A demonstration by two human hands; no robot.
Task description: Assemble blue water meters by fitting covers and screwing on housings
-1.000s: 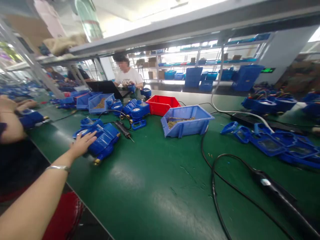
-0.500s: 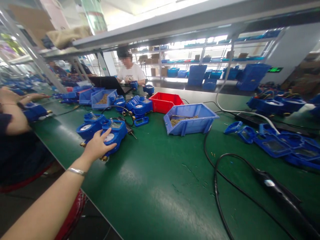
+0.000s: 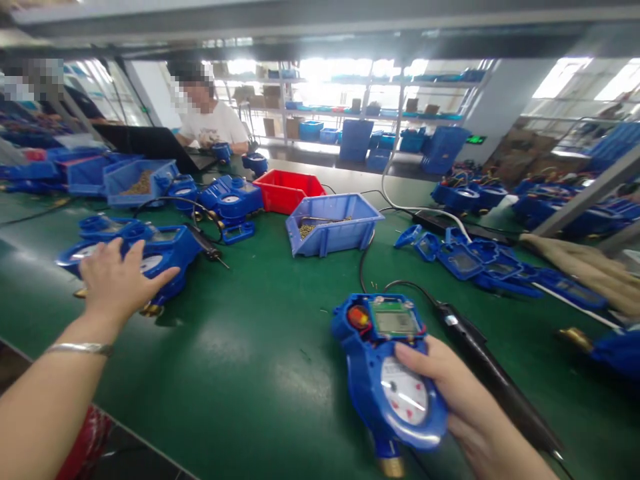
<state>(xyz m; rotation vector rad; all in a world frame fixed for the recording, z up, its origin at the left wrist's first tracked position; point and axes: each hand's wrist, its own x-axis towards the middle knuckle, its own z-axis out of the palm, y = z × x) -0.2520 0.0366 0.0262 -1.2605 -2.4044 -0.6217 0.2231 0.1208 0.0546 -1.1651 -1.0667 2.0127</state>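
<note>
My right hand point(image 3: 450, 380) grips an uncovered blue water meter point(image 3: 357, 373) with its thumb on top. A green circuit board with a display, a battery or round red-yellow part and a white dial show on it; a brass fitting points towards me. On the left, my left hand point(image 3: 113, 280) rests with spread fingers on a blue water meter point(image 3: 183, 257), beside a second one point(image 3: 73, 257). A black electric screwdriver point(image 3: 495, 373) lies right of my right hand, with its cable looping behind.
A blue bin point(image 3: 345, 230) of small brass screws and a red bin point(image 3: 287, 193) stand mid-table. Blue meter covers point(image 3: 460, 260) lie at right. Another screwdriver point(image 3: 207, 248) lies beside the left meters. A person in a white shirt point(image 3: 220, 127) sits across the green table point(image 3: 240, 393).
My right hand has come into view holding an uncovered water meter over the table. The view has turned right; my left hand still lies on the meters with fingers spread.
</note>
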